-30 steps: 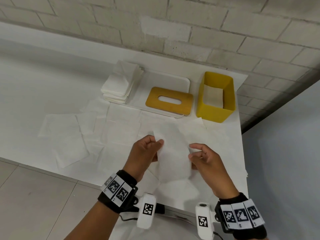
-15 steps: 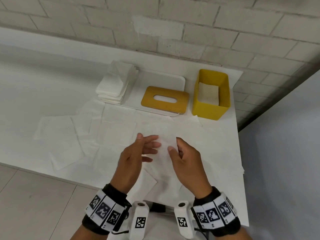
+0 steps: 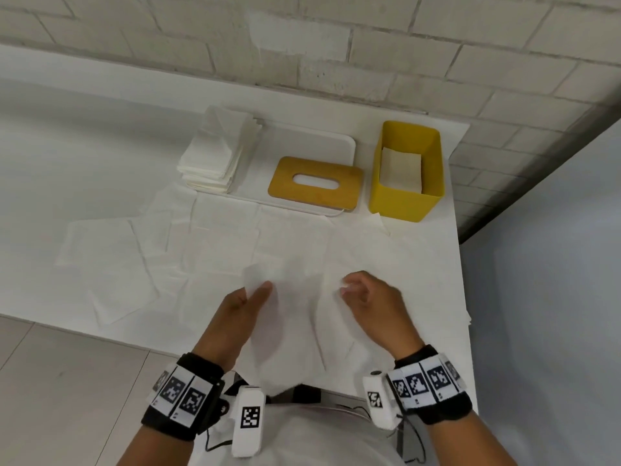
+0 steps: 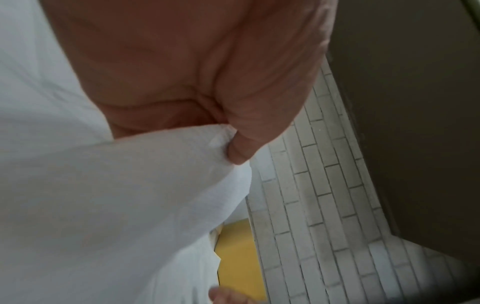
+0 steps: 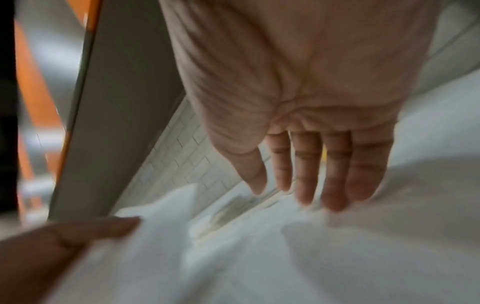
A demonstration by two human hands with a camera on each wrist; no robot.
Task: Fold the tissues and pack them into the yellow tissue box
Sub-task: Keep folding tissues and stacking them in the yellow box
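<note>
Folding step — left hand (image 3: pixel 247 302) pinches the tissue (image 3: pixel 285 317); right hand (image 3: pixel 368 297) released. Next: crease, then yellow tissue box (image 3: pixel 403 200) at 1 o'clock.

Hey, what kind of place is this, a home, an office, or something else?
Probably a lab or data-collection workspace, not a home: a plain white table against a bare painted brick wall, and marker-tagged camera bands on both wrists. The tissues look laid out for a staged folding task.

The right hand (image 5: pixel 298 102) is motion-blurred — whether its fingertips (image 5: pixel 335 197) touch the tissue (image 5: pixel 259 257) cannot be told.
</note>
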